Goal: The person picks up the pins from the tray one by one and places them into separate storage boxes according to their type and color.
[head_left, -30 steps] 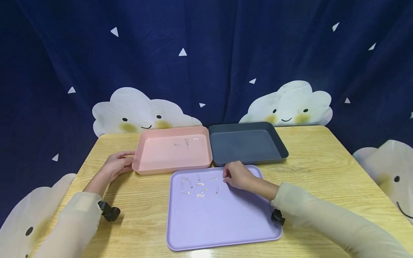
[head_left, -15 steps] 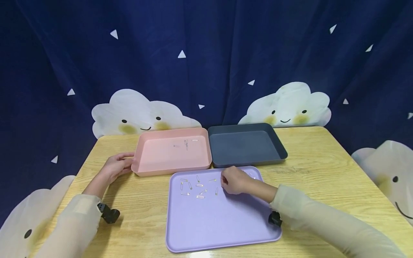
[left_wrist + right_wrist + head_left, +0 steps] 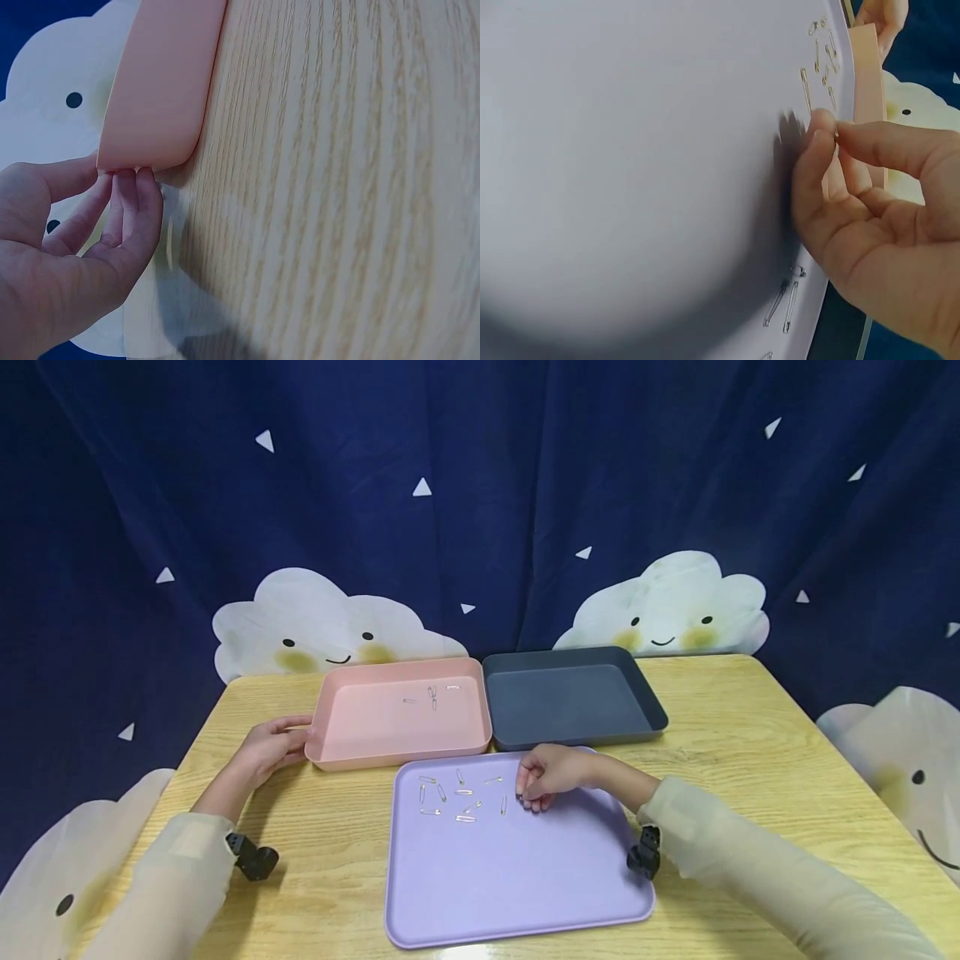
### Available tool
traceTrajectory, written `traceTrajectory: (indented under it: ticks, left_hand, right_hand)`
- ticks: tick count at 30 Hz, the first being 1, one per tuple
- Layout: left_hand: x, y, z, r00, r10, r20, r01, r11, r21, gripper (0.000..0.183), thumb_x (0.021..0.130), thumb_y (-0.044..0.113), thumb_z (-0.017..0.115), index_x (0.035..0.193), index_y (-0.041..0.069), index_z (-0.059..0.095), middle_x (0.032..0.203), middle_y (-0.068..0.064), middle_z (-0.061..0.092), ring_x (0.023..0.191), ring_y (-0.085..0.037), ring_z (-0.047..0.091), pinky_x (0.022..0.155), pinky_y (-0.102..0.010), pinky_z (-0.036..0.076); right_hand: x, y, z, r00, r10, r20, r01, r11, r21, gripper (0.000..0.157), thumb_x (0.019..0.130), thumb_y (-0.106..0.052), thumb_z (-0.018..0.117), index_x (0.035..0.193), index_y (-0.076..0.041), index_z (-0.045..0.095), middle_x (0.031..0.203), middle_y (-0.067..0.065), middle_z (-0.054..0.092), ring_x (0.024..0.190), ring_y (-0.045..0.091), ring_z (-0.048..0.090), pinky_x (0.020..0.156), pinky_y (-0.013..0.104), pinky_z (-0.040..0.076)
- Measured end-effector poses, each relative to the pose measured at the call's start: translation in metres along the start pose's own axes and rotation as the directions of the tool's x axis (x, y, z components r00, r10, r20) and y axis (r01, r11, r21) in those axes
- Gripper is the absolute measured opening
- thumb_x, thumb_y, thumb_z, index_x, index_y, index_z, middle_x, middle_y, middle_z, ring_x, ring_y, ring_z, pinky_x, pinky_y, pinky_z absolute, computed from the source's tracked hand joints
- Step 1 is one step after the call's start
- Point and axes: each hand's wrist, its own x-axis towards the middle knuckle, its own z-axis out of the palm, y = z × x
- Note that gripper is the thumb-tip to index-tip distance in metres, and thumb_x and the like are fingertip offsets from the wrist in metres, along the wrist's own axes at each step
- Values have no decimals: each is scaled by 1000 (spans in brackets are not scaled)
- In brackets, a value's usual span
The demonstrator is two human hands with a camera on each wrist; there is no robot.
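My right hand (image 3: 551, 774) is over the upper right part of the lilac tray (image 3: 517, 877). In the right wrist view, thumb and forefinger pinch a safety pin (image 3: 836, 141), mostly hidden by the fingertips. Gold-coloured safety pins (image 3: 464, 792) lie scattered on the tray to the left of this hand. Silver-coloured safety pins (image 3: 790, 306) lie on the tray on its other side. My left hand (image 3: 272, 746) touches the left end of the pink tray (image 3: 367, 718), its fingertips against the outer wall and the thumb by the rim.
Several small safety pins (image 3: 432, 692) lie inside the pink tray. A dark blue-grey tray (image 3: 570, 697) stands beside it, behind the lilac tray. All three trays are on a wooden table (image 3: 735, 760), with a dark blue curtain (image 3: 495, 510) behind.
My right hand first drew slightly nearer over the lilac tray, then turned so its thumb and fingers show. The left hand keeps its place at the pink tray.
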Motion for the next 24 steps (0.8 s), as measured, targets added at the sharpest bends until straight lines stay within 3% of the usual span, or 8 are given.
traceTrajectory:
  ticks: [4,11,19,24]
  left_hand:
    - [1,-1,0,1000,-1,-2,1,1000,3,60,97,21,54,148,0,30,131,-14,53,80,7,60,79,-17,56]
    - [3,-2,1,1000,-1,-9,1,1000,15,59,98,21,54,149,1,31,141,-21,45,81,6,59,80,-18,56]
    - [2,-1,1,1000,-5,-8,5,1000,5,60,97,23,55,148,1,31,131,-15,54,81,6,60,79,-17,56]
    - [1,0,1,1000,-2,-2,2,1000,2,61,97,22,55,148,0,31,117,-3,60,81,6,60,79,-17,56]
  right_hand:
    - [1,2,-5,998,11,59,-17,995,98,15,85,6,62,99,10,62,74,4,69,65,9,64,65,25,59]
    - [4,-6,-13,993,12,121,-27,992,123,19,85,10,59,103,12,65,75,4,70,68,11,66,74,31,61]
    - [10,-23,-16,989,-7,147,-10,994,111,22,85,8,60,106,14,64,74,2,68,70,11,65,77,32,61]
    - [18,-31,-17,991,-5,133,-9,994,105,23,85,7,61,107,14,64,73,1,69,70,10,65,75,29,60]
